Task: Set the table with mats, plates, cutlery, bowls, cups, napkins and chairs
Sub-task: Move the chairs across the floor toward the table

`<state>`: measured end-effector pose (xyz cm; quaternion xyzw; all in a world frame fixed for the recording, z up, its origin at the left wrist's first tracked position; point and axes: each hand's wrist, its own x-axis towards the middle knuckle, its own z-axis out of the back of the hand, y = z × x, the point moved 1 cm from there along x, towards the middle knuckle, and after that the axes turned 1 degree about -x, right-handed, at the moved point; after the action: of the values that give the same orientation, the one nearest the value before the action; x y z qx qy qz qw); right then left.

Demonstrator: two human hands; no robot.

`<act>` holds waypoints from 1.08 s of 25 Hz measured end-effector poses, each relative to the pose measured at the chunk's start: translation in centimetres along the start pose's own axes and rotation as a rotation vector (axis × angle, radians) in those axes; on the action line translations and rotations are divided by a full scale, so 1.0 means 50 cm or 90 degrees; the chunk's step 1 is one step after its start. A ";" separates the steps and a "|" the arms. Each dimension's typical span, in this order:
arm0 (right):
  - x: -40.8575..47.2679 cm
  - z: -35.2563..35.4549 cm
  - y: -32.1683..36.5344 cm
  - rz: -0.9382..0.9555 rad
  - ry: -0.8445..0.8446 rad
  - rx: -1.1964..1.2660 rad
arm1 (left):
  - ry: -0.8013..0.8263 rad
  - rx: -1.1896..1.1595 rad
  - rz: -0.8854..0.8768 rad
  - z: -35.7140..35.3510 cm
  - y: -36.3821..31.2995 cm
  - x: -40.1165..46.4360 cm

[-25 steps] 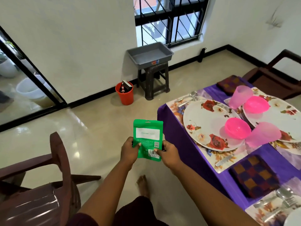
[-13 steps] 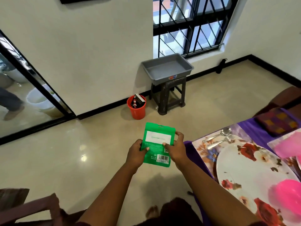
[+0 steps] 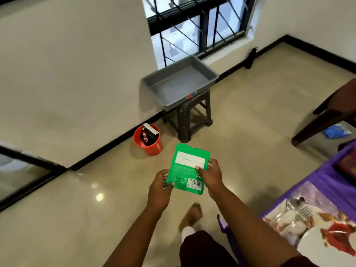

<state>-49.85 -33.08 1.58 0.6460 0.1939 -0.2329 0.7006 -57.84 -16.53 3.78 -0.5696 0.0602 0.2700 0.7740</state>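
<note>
A flat green pouch [image 3: 185, 169] with a white label and a barcode is held out over the floor at mid-frame. My left hand [image 3: 160, 186] pinches its lower left edge and my right hand [image 3: 210, 175] grips its right edge. At the lower right corner shows part of the table with its purple cloth [image 3: 319, 182], a floral mat [image 3: 277, 220], a spoon and fork [image 3: 297, 206] and the rim of a floral plate [image 3: 327, 249].
A grey tray [image 3: 180, 81] sits on a dark stool [image 3: 189, 120] under the barred window. A red bucket [image 3: 149, 140] holding a box stands by the wall. A brown chair [image 3: 327, 112] is at the right edge. A glass door is at the left.
The view has swung left and toward the wall; the table has slid mostly out of frame. The pouch has moved closer to the bucket and stool, still held in both hands.
</note>
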 end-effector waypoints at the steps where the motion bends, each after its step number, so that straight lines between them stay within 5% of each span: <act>1: 0.040 -0.005 0.018 -0.019 -0.009 0.008 | 0.010 0.025 0.011 -0.006 -0.021 0.049; 9: 0.254 -0.089 0.122 -0.197 0.119 -0.079 | -0.059 -0.107 0.173 -0.004 -0.102 0.351; 15: 0.271 -0.259 0.157 -0.099 0.221 -0.234 | -0.140 -0.183 0.250 0.100 -0.072 0.456; 18: 0.304 -0.354 0.176 -0.016 0.276 -0.470 | -0.148 -0.223 0.296 0.156 -0.051 0.534; 23: 0.404 -0.491 0.250 0.148 0.168 -0.821 | -0.002 -0.255 0.347 0.256 -0.078 0.709; 27: 0.533 -0.622 0.279 0.107 0.113 -0.805 | 0.168 -0.180 0.323 0.340 -0.078 0.905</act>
<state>-19.15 -3.34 -5.10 0.1380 0.2997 0.0363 0.9433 -21.27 14.00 -5.18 -0.6684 0.2624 0.3835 0.5808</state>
